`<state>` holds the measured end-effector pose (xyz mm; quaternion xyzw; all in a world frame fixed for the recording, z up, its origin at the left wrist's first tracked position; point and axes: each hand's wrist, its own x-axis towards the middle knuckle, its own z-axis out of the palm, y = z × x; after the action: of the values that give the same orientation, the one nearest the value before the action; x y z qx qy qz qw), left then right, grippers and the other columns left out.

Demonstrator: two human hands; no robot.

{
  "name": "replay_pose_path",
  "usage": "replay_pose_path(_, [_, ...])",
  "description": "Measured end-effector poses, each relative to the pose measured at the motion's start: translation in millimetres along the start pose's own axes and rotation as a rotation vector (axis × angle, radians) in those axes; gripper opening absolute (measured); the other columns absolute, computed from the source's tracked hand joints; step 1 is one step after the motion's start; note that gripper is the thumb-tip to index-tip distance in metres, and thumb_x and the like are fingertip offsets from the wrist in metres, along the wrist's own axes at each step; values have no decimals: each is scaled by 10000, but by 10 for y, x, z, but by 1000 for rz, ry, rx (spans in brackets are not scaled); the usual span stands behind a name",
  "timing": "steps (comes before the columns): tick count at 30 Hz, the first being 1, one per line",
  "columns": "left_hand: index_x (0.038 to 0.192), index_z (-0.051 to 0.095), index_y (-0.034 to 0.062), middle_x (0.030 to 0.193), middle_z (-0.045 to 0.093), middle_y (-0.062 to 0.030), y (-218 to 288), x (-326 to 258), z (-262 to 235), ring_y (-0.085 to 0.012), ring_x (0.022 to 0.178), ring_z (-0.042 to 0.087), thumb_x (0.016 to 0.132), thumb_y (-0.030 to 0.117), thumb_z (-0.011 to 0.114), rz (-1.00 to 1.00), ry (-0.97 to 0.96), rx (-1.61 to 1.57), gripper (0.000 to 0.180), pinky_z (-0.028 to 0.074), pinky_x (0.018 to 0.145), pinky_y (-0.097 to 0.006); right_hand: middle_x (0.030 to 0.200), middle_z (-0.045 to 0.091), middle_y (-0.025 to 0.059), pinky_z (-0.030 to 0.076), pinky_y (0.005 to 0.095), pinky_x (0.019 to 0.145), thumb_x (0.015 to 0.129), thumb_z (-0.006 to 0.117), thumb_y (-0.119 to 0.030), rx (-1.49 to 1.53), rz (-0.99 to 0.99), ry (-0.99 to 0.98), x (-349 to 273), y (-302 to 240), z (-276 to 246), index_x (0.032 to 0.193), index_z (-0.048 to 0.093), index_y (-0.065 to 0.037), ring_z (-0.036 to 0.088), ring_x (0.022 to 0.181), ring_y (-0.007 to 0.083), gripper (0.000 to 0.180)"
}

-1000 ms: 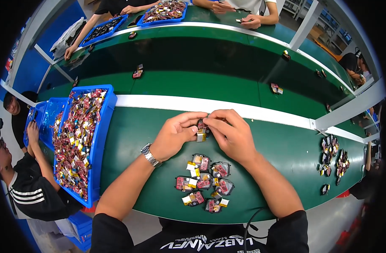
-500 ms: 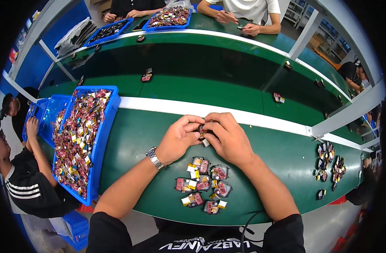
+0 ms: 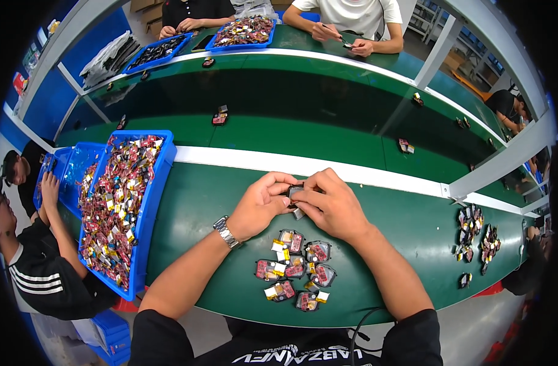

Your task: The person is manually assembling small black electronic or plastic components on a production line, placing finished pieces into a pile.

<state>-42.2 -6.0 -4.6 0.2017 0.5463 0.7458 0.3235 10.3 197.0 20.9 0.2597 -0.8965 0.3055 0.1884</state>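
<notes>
Between my fingertips, above the middle of the near table, is a small black plastic casing (image 3: 296, 191) with a greyish inside, partly covered by the fingers. My left hand (image 3: 259, 208), with a metal-banded watch on its wrist, grips it from the left, thumb and fingers bent. From the right, my right hand (image 3: 336, 206) pinches the same casing. A small pale piece (image 3: 299, 213) shows just under the fingers. Nearer to me lies a loose group of similar black casings (image 3: 283, 290) with red circuit boards and silver-and-yellow pieces, which neither hand touches.
On the left stands a blue tray (image 3: 151, 183) heaped with red boards and wired parts. More black units (image 3: 469, 224) are bunched at the right. Beyond a white rail (image 3: 254, 160), a green conveyor-like strip (image 3: 315, 125) carries scattered units. Co-workers sit at the left and across.
The casing between my fingers has been turned: reddish board showed before, a greyish inside shows now. Both hands stay nearly in place. The whole view has shifted slightly.
</notes>
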Motion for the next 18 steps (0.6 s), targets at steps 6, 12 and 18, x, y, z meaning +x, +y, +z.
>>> replay_pose_path(6, [1307, 445, -4, 1311, 557, -129, 0, 13, 17, -159, 1137, 585, 924, -60, 550, 63, -47, 59, 401, 504, 957, -307, 1008, 564, 60, 505, 358, 757, 742, 761, -51, 33, 80, 130, -1, -16, 57, 879, 710, -88, 542, 940, 254, 151])
replay_pose_path(12, [1300, 455, 23, 1371, 534, -148, 70, -5, 45, -172, 1163, 586, 936, -45, 539, 4, -39, 26, 380, 515, 950, -311, 1171, 575, 85, 472, 399, 926, 750, 723, -61, 105, 55, 97, -11, -27, 30, 836, 700, -65, 523, 1107, 302, 90])
replay_pose_path(18, [1279, 467, 44, 1385, 534, -143, 66, -12, 58, -164, 1165, 590, 956, -20, 508, -44, -24, 36, 332, 527, 947, -318, 1214, 563, 101, 464, 402, 940, 762, 714, -58, 156, 22, 59, -46, -7, 25, 861, 690, -56, 510, 1128, 317, 103])
